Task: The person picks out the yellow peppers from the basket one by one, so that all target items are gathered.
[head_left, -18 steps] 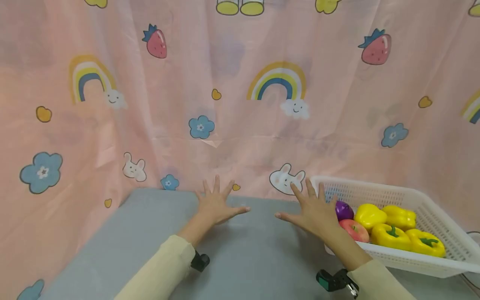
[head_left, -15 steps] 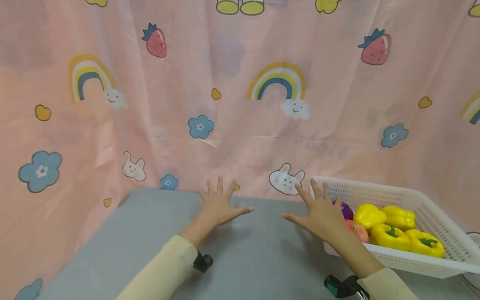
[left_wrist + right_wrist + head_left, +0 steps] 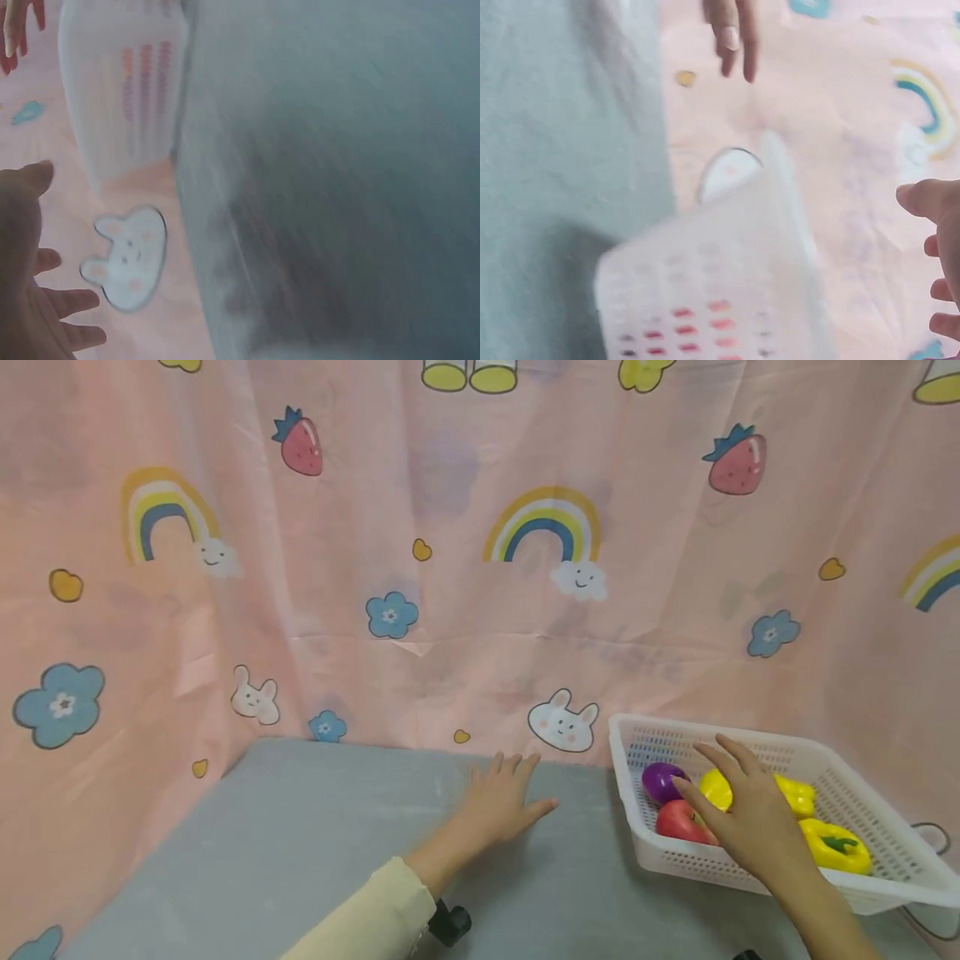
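Note:
My right hand (image 3: 757,818) hangs over the white plastic basket (image 3: 633,814), fingers spread and holding nothing. It overlaps the yellow bell peppers (image 3: 834,847) in the head view and hides part of them. Left of its thumb lie a purple round vegetable (image 3: 663,782) and a red apple (image 3: 682,822), both inside the basket. My left hand (image 3: 498,802) is held above the grey table, left of the basket, with its fingers extended and nothing in them. In the right wrist view the basket's perforated wall (image 3: 705,300) stands below and left of the right hand's fingers (image 3: 922,199).
The grey tabletop (image 3: 322,843) stretches left of the basket. A pink printed curtain (image 3: 465,668) hangs along the table's back edge and left side. A thin cable (image 3: 930,931) runs by the basket's right end.
Both hands have moved to the right. The right hand has gone from beside the basket's left end to over its contents. The head view has turned slightly right.

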Tool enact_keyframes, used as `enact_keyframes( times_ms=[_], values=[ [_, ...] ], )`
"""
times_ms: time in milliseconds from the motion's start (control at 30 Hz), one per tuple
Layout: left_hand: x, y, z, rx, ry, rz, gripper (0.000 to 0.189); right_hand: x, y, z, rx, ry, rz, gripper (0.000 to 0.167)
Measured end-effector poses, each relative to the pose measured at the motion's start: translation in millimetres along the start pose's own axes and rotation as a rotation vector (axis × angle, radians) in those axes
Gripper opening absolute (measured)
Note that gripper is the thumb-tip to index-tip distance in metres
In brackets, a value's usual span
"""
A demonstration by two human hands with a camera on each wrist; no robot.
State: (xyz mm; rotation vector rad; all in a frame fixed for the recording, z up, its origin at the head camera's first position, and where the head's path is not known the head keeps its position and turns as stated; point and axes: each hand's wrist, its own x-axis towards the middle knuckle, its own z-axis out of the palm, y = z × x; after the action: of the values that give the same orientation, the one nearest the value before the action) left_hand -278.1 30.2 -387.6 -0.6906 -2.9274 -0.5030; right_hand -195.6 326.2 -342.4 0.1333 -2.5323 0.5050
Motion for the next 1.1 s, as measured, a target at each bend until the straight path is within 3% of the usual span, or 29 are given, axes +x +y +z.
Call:
enact_keyframes(
  times_ms=[167,300,533,700,900,1100],
  values=[
    [5.6,20.1,7.2,-0.127,0.066,0.028,0.077,-4.4,15.4,-19.1,0.066,0.089,0.074,0.06],
    [9.6,36.8,10.2,-0.245,0.106,0.029,0.082,-7.0,25.4,-30.0,0.056,0.137,0.116,0.059],
    [16.3,66.9,20.4,-0.338,0.128,0.037,0.085,-17.2,52.2,-37.6,-0.016,0.286,0.162,0.061],
    [17.9,83.2,30.8,-0.425,0.133,0.01,0.084,-21.1,72.7,-42.4,-0.013,0.354,0.249,0.062],
    [19.6,101.5,45.6,-0.629,0.166,-0.029,0.079,-30.3,100.8,-47.4,-0.045,0.358,0.33,0.068],
    [23.4,112.0,53.4,-0.676,0.143,-0.071,0.085,-38.5,122.4,-48.5,-0.082,0.282,0.409,0.076]
  ],
)
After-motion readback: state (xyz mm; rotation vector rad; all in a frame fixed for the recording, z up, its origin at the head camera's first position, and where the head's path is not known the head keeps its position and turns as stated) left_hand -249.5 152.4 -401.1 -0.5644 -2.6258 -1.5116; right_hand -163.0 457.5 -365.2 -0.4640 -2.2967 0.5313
